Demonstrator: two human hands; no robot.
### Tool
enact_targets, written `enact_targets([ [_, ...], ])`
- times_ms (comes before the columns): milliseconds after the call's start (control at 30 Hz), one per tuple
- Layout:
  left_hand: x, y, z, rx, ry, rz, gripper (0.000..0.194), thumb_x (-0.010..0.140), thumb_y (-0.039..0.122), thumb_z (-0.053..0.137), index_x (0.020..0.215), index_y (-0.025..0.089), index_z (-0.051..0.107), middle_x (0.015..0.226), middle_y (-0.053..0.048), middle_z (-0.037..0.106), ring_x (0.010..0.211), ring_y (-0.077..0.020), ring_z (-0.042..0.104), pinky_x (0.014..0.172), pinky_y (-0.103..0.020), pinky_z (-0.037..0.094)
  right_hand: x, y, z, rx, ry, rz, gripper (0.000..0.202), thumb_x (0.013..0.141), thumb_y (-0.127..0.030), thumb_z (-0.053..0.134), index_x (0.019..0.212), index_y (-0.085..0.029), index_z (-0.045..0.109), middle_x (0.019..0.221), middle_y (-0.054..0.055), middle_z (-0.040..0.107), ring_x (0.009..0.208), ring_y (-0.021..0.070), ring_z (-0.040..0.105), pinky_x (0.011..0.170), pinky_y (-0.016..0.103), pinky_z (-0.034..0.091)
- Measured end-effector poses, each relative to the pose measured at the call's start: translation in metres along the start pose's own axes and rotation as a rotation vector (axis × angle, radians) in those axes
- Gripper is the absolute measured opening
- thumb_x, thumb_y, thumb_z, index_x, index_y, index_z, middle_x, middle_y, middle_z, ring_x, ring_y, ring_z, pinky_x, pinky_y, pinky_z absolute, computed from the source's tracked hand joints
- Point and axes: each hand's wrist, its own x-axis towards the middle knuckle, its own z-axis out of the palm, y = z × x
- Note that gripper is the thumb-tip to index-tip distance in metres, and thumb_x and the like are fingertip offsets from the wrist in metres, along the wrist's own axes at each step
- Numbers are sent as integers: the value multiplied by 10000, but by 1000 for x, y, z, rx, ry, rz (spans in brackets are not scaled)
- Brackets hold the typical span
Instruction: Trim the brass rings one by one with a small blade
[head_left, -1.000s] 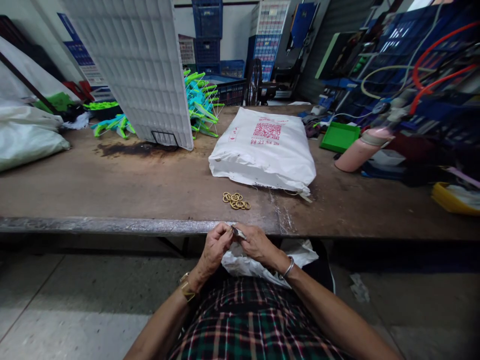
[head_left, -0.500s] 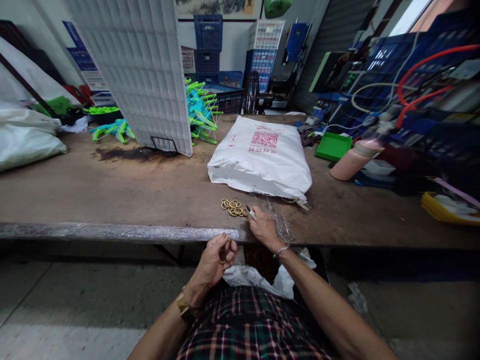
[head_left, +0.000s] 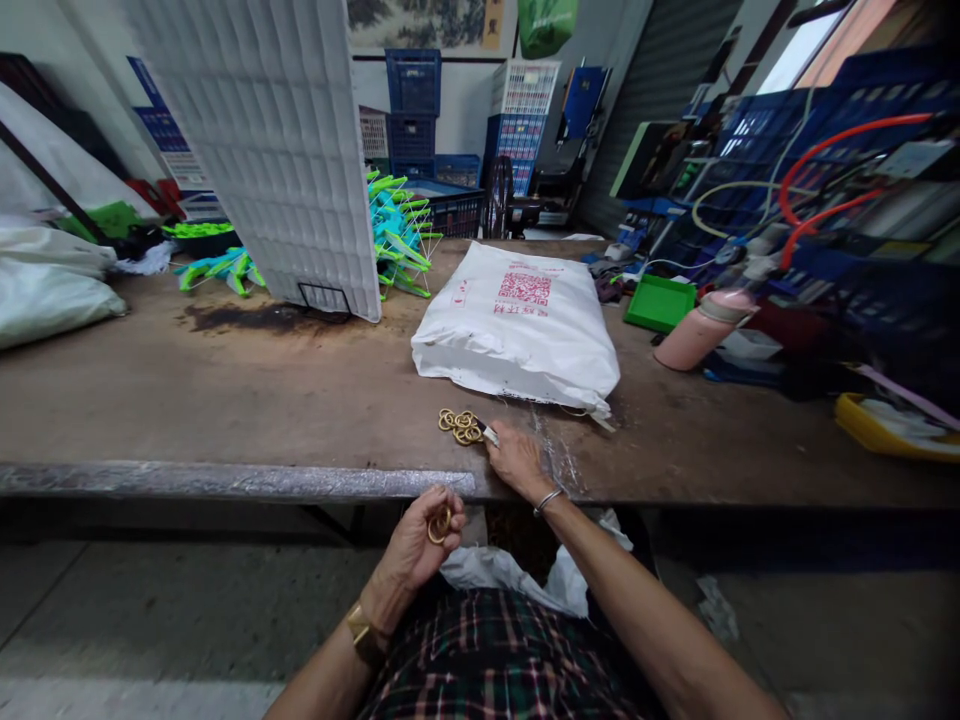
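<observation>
Head view: your left hand's (head_left: 417, 540) fingers are curled around gold rings (head_left: 438, 541), exact count unclear, just in front of the bench edge; your right hand's (head_left: 517, 458) fingers are clamped on a small tool (head_left: 490, 436), pale handle, dark tip, type unclear. Tip is at the right end of the loose ring pile (head_left: 465, 430), can't tell if touching. Behind that, white sack (head_left: 517, 330) on the brown workbench (head_left: 315, 410); white sheeting (head_left: 502, 575) on your lap.

Risks, my call: a ring could slip down onto your lap if the left grip loosens; a careless tip push could scatter the pile; a snagged ring could spring away.

Vs half a second ago: tip shifts from beside the pile to overlapping it, left-hand rings show more clearly, sack stays put on the bench
</observation>
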Motion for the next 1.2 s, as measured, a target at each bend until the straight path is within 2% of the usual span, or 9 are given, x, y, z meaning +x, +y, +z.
enact_targets([
  [133, 5, -2, -3, 16, 48, 25, 249, 626, 264, 720, 690, 121, 526, 684, -21, 586, 574, -88, 541, 397, -147, 315, -1, 6, 0, 101, 54, -9, 167, 865, -273, 414, 908, -181, 546, 834, 59, 628, 720, 150, 564, 588, 243, 296],
  [267, 9, 0, 0, 127, 48, 100, 329, 620, 332, 734, 702, 145, 477, 651, 10, 556, 519, -65, 505, 386, -139, 281, -7, 13, -4, 463, 80, -102, 147, 816, -247, 407, 733, -175, 505, 654, -2, 529, 609, 124, 464, 579, 232, 307],
  [467, 17, 7, 15, 461, 81, 284, 435, 668, 419, 669, 976, 186, 469, 583, 71, 501, 392, -30, 357, 350, -138, 190, -34, 7, -17, 1011, -204, -224, 180, 758, -342, 465, 679, -181, 467, 578, -65, 387, 538, 81, 341, 517, 203, 278],
  [600, 20, 6, 19, 599, 42, 298, 384, 685, 446, 642, 900, 152, 521, 532, 75, 463, 371, -21, 299, 357, -161, 181, -47, -1, -22, 1196, -374, -196, 227, 741, -400, 514, 704, -183, 457, 543, -87, 327, 474, 59, 274, 466, 195, 227],
  [767, 19, 3, 18, 704, 90, 413, 287, 708, 429, 614, 704, 155, 531, 499, 74, 409, 402, -39, 284, 400, -185, 206, -48, -5, -20, 1215, -385, -146, 246, 735, -419, 523, 715, -181, 464, 530, -90, 333, 463, 58, 268, 457, 197, 223],
  [900, 16, 4, 18, 915, 117, 638, 184, 735, 330, 596, 668, 159, 585, 553, 35, 487, 527, -87, 406, 524, -208, 323, -46, -8, -16, 1111, -292, -183, 290, 777, -424, 461, 622, -181, 430, 545, -70, 367, 505, 68, 307, 490, 202, 261],
  [1000, 14, 4, 19, 1017, 92, 716, 154, 751, 296, 583, 677, 164, 613, 592, 15, 535, 586, -108, 443, 583, -222, 346, -43, -11, -11, 1043, -259, -189, 284, 780, -400, 441, 598, -184, 418, 543, -64, 380, 515, 73, 323, 497, 204, 269],
  [1100, 13, 4, 20, 985, 73, 643, 188, 752, 339, 588, 682, 165, 597, 572, 22, 521, 541, -96, 421, 543, -212, 332, -40, -13, -6, 1046, -235, -163, 237, 744, -365, 460, 595, -187, 411, 552, -64, 376, 523, 75, 328, 494, 202, 272],
  [1200, 14, 1, 17, 870, 50, 425, 288, 752, 448, 570, 706, 165, 539, 524, 50, 472, 425, -60, 329, 430, -193, 250, -40, -14, -5, 1041, -201, -140, 204, 722, -346, 471, 603, -184, 431, 565, -63, 390, 535, 78, 343, 507, 203, 285],
])
